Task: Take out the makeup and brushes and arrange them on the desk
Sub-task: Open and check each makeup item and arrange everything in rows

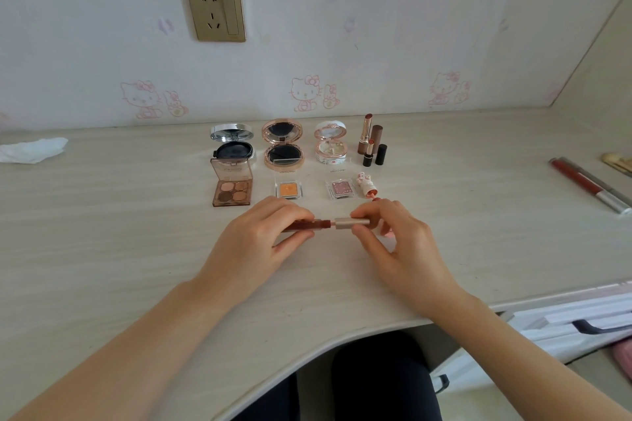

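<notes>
A lip gloss tube [309, 225], dark red with a champagne cap, is held level just above the pale wood-grain surface [102, 232]: the body is pinched by the left hand [265, 236], the cap by the right hand [398, 232]. Cartoon-cat wallpaper [307, 92] is seen behind.

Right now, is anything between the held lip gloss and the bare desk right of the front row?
Nothing visible. The left hand and right hand hold the lip gloss; the row's last small tube lies beside that spot.

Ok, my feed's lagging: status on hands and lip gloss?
Left hand grips lip gloss tube. Right hand pinches cap, neck showing between. Nothing in the way.
</notes>
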